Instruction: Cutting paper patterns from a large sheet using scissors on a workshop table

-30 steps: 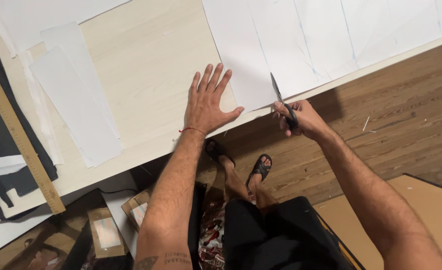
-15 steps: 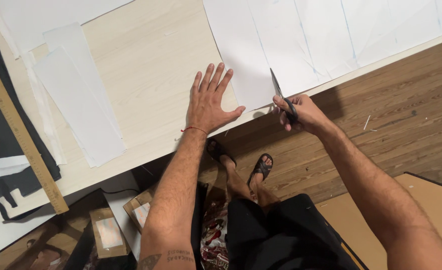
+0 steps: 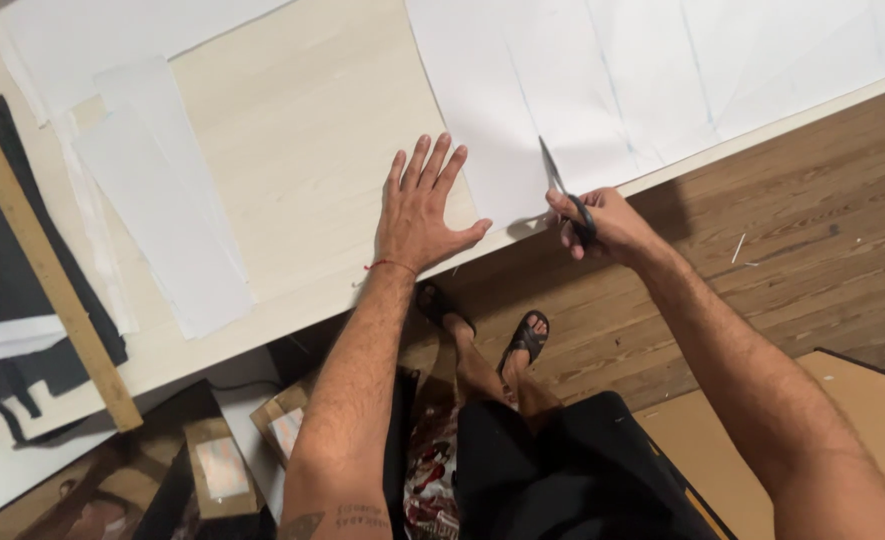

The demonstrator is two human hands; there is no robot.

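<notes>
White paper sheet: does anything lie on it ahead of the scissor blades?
Nothing visible does. The black-handled scissors in the right hand face bare white paper sheet; the left hand lies flat off to the side.

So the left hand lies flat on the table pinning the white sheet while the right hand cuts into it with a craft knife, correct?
Not quite: the head view shows the right hand holding scissors, not a craft knife. The left hand does lie flat, pinning the white sheet.
</notes>
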